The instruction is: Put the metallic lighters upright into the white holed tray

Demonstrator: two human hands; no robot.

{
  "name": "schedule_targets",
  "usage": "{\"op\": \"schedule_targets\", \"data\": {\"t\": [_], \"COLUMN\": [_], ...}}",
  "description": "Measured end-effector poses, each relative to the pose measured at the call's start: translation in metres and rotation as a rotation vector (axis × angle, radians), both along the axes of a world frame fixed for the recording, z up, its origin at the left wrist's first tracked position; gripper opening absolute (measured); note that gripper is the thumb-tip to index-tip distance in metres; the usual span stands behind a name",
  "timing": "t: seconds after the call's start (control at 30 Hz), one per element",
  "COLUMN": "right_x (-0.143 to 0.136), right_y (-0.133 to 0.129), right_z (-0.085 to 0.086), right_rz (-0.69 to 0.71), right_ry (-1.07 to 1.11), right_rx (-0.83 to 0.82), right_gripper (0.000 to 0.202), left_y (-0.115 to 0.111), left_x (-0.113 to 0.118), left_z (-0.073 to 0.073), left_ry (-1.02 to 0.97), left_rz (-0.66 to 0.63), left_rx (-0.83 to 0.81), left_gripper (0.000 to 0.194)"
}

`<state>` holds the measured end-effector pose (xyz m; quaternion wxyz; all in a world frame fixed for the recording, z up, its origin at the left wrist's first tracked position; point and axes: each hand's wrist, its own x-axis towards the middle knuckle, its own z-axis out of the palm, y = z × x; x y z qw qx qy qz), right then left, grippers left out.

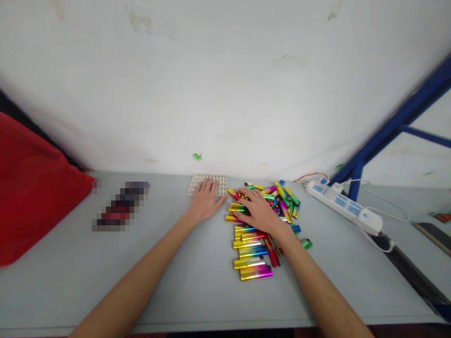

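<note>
My left hand (207, 199) lies flat with its fingers apart over a whitish tray with rows of holes (220, 180), close to the wall. To its right, my right hand (259, 209) rests on a pile of shiny, brightly coloured lighters (282, 195), its fingers spread. Part of the pile is hidden under that hand and forearm. Nearer to me, several lighters (250, 263) lie roughly side by side in a column, yellow ends to the left. Whether my right fingertips pinch any single lighter cannot be made out.
A white power strip (345, 206) with plugs and cables sits on the grey table (176, 291) at the right, beside a blue metal frame (387, 119). Red cloth (35, 188) covers the left side, near a pixelated patch (120, 206). A white wall (225, 94) stands behind.
</note>
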<state>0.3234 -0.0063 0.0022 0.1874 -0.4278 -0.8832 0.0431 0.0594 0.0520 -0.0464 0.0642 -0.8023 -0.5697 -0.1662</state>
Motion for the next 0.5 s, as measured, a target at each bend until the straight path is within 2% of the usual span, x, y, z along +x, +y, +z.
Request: {"op": "schedule_targets", "data": {"t": [0.1, 0.3, 0.5], "right_x": [0.001, -0.002, -0.005], "right_y": [0.000, 0.004, 0.005], "right_z": [0.003, 0.007, 0.010], "right_rz": [0.007, 0.036, -0.168], "right_ry": [0.015, 0.059, 0.169], "right_rx": [-0.004, 0.002, 0.026], "right_gripper": [0.029, 0.027, 0.043], "left_y": [-0.002, -0.006, -0.013], "left_x": [0.001, 0.001, 0.000], "left_z": [0.000, 0.002, 0.003], "left_ry": [-0.042, -0.181, -0.209], "left_rz": [-0.003, -0.110, -0.153], "left_rx": [0.015, 0.023, 0.035], "left_gripper": [0.071, 0.045, 0.041]}}
